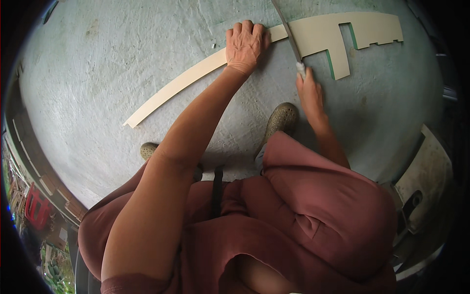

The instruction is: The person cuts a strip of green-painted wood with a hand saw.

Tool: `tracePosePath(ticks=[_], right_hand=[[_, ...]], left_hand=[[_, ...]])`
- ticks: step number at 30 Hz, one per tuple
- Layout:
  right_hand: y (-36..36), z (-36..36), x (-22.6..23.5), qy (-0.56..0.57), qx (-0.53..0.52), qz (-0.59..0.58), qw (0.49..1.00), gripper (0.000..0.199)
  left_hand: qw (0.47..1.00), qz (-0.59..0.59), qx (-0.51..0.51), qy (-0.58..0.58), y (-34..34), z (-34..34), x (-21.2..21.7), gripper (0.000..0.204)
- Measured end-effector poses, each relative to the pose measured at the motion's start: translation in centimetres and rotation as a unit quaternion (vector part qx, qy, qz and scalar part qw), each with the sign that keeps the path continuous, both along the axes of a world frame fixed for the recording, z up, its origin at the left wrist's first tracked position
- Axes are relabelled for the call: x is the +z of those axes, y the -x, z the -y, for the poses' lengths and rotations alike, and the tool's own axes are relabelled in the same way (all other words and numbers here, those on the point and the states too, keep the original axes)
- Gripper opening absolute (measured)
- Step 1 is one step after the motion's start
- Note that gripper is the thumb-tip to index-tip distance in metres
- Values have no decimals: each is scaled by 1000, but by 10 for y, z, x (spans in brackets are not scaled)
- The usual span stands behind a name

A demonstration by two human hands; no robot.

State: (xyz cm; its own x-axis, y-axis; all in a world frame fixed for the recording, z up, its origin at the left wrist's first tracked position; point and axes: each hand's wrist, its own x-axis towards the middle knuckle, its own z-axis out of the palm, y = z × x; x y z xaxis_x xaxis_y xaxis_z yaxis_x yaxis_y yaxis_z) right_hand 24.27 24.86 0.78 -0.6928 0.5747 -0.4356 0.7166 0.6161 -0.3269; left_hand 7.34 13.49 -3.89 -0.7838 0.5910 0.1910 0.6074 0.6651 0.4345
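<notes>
My left hand point(245, 46) is closed over a long, narrow cream strip of board point(181, 77), its fingers curled across the far edge. The strip curves down to the left and lies low over the floor. At its right end is a wider cream board piece point(316, 33) with a notch and green cut edges. Across the place where strip and wide piece meet lies a long, thin dark blade point(289, 32). My right hand point(310, 93) grips its whitish handle; whether it is a saw or a knife I cannot tell.
Grey-green concrete floor point(83, 88) spreads under the work. My two olive clogs point(282, 117) stand on it, near the board. A pale, stained panel point(425, 179) is at the right. To the lower left are a red plastic object point(36, 206) and stacked wood pieces point(73, 208).
</notes>
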Motion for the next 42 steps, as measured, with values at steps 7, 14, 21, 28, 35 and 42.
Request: tracePosePath(ticks=[7, 14, 21, 28, 35, 42], right_hand=[[-56, 14, -6, -17, -15, -12, 1000, 26], [-11, 5, 1, 9, -15, 2, 1000, 27], [-29, 5, 0, -6, 5, 4, 1000, 27], [-30, 1, 4, -23, 0, 8, 1000, 25], [0, 0, -2, -37, 52, 3, 998, 24], [-75, -1, -2, -23, -23, 19, 999, 32]], left_hand=[[1000, 1, 12, -4, -1, 0, -4, 20], [1000, -4, 4, -9, -1, -1, -4, 19], [1000, -3, 10, -15, 1, -1, -3, 19], [1000, 11, 5, 1, 0, -2, -1, 19], [1000, 7, 12, -8, 1, 2, -3, 19], [1000, -2, -4, -9, 0, -3, 0, 20]])
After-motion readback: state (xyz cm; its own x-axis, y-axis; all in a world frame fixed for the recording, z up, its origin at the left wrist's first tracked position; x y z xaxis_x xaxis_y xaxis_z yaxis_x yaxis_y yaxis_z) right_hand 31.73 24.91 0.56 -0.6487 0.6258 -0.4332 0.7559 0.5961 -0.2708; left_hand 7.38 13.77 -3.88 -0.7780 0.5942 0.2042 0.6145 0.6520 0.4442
